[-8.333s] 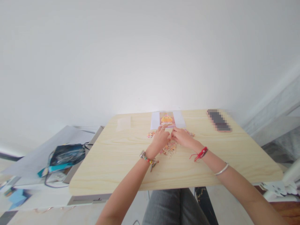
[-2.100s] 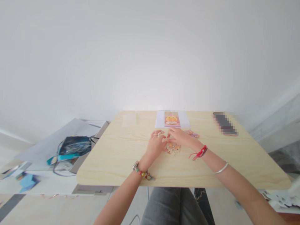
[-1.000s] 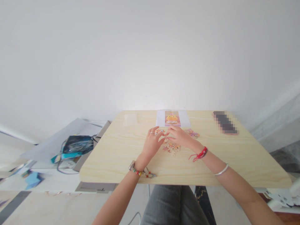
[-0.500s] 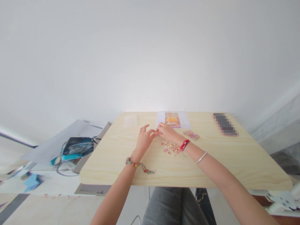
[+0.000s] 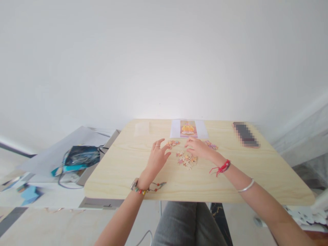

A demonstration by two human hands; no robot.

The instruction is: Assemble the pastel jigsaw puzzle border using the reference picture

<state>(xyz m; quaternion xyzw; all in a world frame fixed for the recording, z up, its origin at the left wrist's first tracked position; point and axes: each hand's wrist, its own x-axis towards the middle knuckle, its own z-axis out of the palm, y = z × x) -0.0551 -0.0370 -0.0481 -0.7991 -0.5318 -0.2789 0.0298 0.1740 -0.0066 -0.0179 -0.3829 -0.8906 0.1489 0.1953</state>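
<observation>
Neither hand grips anything: left hand (image 5: 156, 158) lies w/ fingers spread on the wooden table (image 5: 123, 171), right hand (image 5: 198, 149) loosely curled, fingertips at the middle pile of jigsaw pieces (image 5: 188, 159). Two smaller clusters sit beyond, left cluster (image 5: 172, 143) & right cluster (image 5: 211, 146). Judging by this, few pieces joined, most loose, so assembly looks early. Reference picture (image 5: 189, 128) lies at far edge, phone (image 5: 245, 134) to the right.

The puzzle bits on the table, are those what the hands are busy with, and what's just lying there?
In use:
small pastel jigsaw pieces
printed yellow-duck reference picture
left hand
right hand

Lying about:
blurred dark phone
clear plastic bag
dark blue pouch with cables
</observation>
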